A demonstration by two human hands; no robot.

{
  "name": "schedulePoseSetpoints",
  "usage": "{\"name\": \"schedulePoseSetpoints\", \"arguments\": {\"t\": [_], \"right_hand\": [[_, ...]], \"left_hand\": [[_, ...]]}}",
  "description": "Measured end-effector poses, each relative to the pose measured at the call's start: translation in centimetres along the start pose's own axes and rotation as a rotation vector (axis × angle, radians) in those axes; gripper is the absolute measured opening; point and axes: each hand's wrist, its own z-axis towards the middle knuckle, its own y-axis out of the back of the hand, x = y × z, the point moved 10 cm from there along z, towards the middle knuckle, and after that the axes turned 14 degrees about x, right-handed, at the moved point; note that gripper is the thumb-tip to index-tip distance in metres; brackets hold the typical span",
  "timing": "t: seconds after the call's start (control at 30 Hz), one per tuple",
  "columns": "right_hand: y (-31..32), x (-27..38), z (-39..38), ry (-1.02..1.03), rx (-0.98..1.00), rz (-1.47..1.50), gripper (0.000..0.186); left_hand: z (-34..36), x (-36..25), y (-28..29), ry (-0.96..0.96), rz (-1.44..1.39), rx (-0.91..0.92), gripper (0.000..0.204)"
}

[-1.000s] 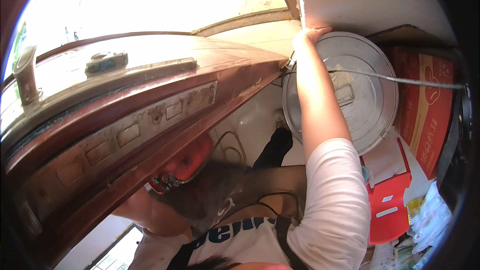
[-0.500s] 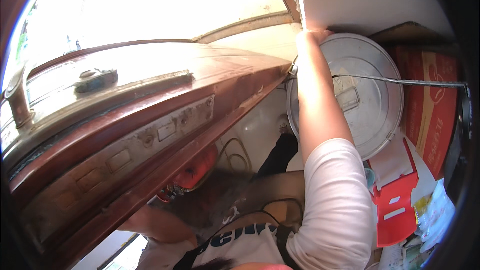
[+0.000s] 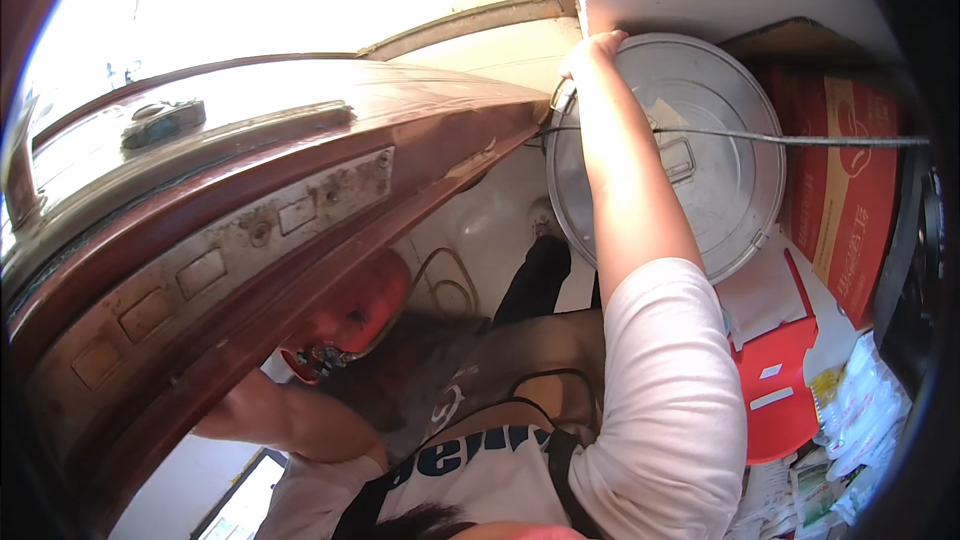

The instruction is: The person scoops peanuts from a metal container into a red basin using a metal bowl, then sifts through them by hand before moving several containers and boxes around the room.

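Note:
My right arm [image 3: 640, 180] reaches forward across a large round metal pot [image 3: 725, 185] with a flat lid, a hinged handle [image 3: 680, 160] and clips at its edge. At the pot's far left rim, my right hand [image 3: 597, 48] touches the place where the rim meets the wall's edge. Glare blurs its fingers, so their grip is unclear. My left forearm [image 3: 290, 420] passes behind the brown door [image 3: 440, 145], which hides my left hand. Next to that forearm sits a red rounded cylinder [image 3: 365, 305] with metal fittings and a yellowish hose [image 3: 440, 265].
A thin dark rod or cable [image 3: 830, 140] stretches across the lid. Right of the pot stands a red carton [image 3: 845, 200]. A red-and-white folded card piece [image 3: 775, 380] and plastic bags [image 3: 865, 420] lie nearer me. The door carries a metal plate [image 3: 260, 230] along its edge.
My view has shifted, so the door, pot and right arm all appear a little further left and higher. More of the red cylinder shows. My right hand stays by the pot's rim.

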Motion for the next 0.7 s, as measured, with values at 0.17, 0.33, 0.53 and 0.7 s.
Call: {"name": "schedulePoseSetpoints", "arguments": {"t": [0.17, 0.33, 0.53, 0.7], "right_hand": [[2.3, 0.1, -17.1, 0.063, -0.121, -0.041, 0.054], [1.6, -0.9, -9.9, -0.077, -0.236, 0.034, 0.056], [0.0, 0.3, -19.4, 0.097, -0.677, 0.42, 0.043], [-12.2, 2.0, -37.2, 0.654, -1.542, 0.701, 0.021]], "left_hand": [[-0.8, 0.6, 0.6, 0.093, 0.064, 0.0, 0.067], [1.8, -1.4, -0.1, 0.028, 0.062, 0.017, 0.073], [1.7, -0.7, 0.0, 0.035, 0.18, 0.074, 0.08], [2.7, -2.5, -0.1, -0.027, 0.294, 0.23, 0.087]]}}
